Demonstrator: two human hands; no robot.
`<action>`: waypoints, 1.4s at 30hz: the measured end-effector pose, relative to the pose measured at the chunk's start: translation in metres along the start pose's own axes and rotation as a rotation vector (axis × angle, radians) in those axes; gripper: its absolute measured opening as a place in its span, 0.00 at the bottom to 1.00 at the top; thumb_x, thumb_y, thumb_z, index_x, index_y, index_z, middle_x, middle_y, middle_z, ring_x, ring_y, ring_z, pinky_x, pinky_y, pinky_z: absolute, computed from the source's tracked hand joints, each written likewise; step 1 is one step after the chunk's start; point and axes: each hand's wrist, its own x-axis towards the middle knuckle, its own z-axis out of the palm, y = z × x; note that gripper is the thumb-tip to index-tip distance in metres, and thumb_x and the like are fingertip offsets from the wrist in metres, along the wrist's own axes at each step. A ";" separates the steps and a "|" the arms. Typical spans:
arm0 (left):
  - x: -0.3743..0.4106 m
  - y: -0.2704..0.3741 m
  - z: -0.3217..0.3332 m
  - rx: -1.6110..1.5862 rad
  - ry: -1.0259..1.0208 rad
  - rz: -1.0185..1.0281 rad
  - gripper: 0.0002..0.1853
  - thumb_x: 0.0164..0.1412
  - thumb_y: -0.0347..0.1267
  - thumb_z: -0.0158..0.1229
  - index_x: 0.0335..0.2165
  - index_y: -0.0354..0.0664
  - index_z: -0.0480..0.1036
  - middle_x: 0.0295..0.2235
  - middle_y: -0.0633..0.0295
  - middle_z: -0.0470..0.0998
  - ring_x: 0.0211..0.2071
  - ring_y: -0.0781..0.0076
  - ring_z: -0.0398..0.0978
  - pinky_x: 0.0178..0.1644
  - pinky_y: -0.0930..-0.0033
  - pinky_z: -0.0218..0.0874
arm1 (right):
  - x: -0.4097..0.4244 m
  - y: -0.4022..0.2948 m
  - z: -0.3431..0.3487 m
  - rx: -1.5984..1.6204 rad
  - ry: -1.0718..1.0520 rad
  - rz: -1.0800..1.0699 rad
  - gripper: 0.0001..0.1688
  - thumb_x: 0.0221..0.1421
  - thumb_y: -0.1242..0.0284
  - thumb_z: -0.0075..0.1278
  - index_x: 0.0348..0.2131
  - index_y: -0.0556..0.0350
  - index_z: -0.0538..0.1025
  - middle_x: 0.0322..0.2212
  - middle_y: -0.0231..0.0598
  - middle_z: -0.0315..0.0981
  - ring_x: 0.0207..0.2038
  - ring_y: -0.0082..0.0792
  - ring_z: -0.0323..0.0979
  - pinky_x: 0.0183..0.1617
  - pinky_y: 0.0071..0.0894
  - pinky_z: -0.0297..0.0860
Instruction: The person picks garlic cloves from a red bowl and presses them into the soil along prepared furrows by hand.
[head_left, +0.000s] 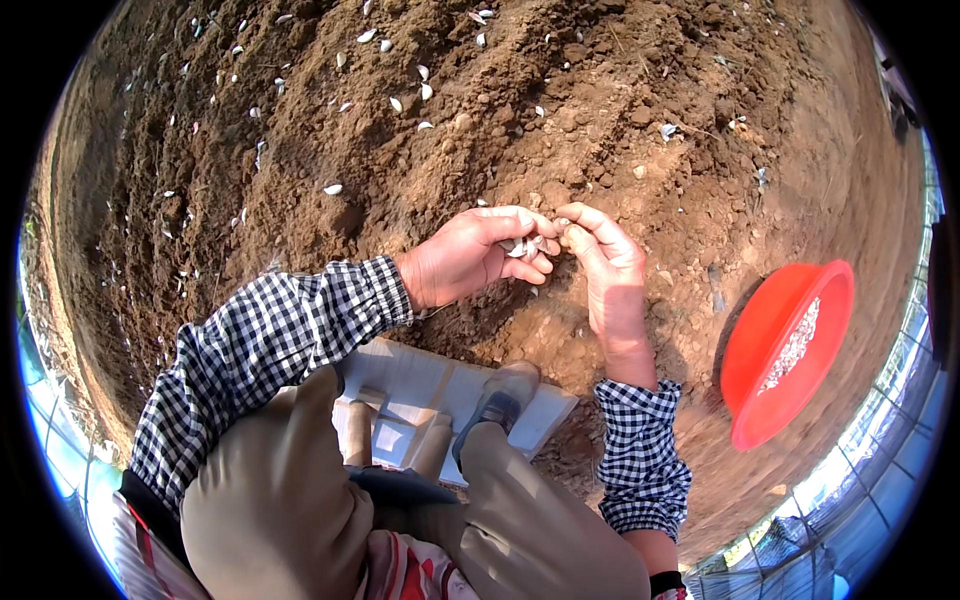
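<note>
Several garlic cloves (523, 247) rest in the cupped fingers of my left hand (480, 244), its palm turned inward above the loose brown soil (450, 172). Thumb and forefinger of my right hand (611, 259) pinch a single clove (561, 225) right at the left fingertips. The two hands almost meet in front of my knees. Just below the left fingers, a small pale clove (534, 290) lies on the ground. More cloves (426, 91) are scattered over the tilled soil ahead and to the left.
To my right a red plastic basin (757, 330) holds many cloves (793, 349). Under my shoe (511, 390) lies a pale flat board (551, 420). Part of a low stool (431, 446) shows between my legs. Blue sheeting with netting (847, 487) borders the plot.
</note>
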 end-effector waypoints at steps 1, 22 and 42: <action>0.000 0.001 0.002 0.005 0.018 -0.014 0.16 0.70 0.32 0.46 0.48 0.30 0.69 0.42 0.53 0.76 0.42 0.64 0.78 0.49 0.62 0.73 | 0.002 -0.001 -0.008 0.033 0.039 0.069 0.16 0.63 0.77 0.49 0.49 0.66 0.75 0.37 0.34 0.77 0.38 0.18 0.71 0.44 0.19 0.68; -0.038 0.011 -0.012 0.019 0.244 -0.147 0.10 0.66 0.22 0.49 0.44 0.33 0.74 0.37 0.55 0.79 0.39 0.66 0.80 0.46 0.64 0.75 | 0.099 -0.009 -0.087 -1.535 0.294 -0.317 0.05 0.50 0.69 0.60 0.28 0.50 0.81 0.28 0.36 0.79 0.37 0.39 0.74 0.45 0.40 0.68; -0.008 0.008 0.014 0.028 0.328 0.013 0.06 0.64 0.24 0.54 0.39 0.34 0.74 0.38 0.56 0.79 0.39 0.67 0.80 0.47 0.69 0.75 | 0.009 -0.028 0.015 -0.932 -0.034 -0.213 0.11 0.51 0.75 0.62 0.36 0.60 0.79 0.28 0.40 0.76 0.29 0.32 0.77 0.33 0.29 0.71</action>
